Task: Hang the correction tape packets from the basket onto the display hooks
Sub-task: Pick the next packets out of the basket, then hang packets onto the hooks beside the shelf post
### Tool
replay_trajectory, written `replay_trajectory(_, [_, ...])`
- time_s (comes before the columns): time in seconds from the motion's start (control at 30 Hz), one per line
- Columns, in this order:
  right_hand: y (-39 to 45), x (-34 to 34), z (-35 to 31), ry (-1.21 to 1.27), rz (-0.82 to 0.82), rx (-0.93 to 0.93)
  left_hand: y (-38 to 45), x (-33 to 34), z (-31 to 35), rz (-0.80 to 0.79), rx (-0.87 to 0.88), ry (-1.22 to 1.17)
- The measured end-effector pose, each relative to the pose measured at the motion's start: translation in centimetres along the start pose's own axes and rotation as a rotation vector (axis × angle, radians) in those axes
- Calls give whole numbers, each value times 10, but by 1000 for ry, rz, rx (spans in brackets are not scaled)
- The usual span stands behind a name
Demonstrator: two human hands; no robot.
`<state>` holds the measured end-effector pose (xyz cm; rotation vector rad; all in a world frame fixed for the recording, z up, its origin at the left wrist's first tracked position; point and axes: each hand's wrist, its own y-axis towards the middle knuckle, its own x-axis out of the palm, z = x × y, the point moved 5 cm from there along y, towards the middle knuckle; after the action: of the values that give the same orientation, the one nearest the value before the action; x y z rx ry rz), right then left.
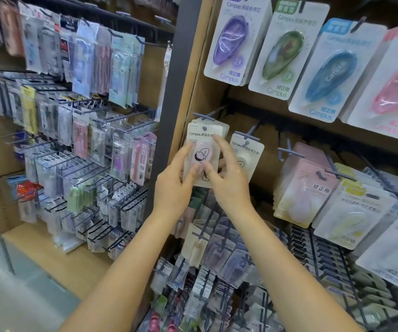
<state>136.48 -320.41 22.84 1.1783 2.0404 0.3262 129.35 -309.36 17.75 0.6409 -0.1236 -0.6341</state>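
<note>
left hand [174, 188], right hand [229, 183], both holding pink correction tape packet [204, 149] at hook [204, 115]

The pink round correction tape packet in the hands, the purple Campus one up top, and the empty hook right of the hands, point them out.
pink round correction tape packet [201, 155], head view, on its round case.
purple Campus correction tape [230, 39], head view, on its blister.
empty hook [289, 152], head view, on its front bar.

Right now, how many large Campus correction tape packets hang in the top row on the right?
4: purple packet leftmost, green packet next, blue packet third, pink packet at the right edge, partly cut off. More may hang behind each.
</note>
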Motion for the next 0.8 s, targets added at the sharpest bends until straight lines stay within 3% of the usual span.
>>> replay_trajectory(0.2, [23, 4, 27, -219, -4, 3, 24, 24, -24, -107, -79, 21])
replay_trajectory(0.43, [23, -11, 37, -257, -84, 82, 22, 31, -34, -168, -124, 141])
replay_trajectory(0.57, [-37, -33, 39, -189, -100, 46, -37, 18, -17, -157, -87, 356])
replay_trajectory(0.7, [-131, -67, 65, -77, -43, 79, -122, 27, 13, -93, 98, 442])
replay_trajectory(0.8, [-218, -94, 120, -77, -26, 251, -198, 72, 1, -251, 100, 457])
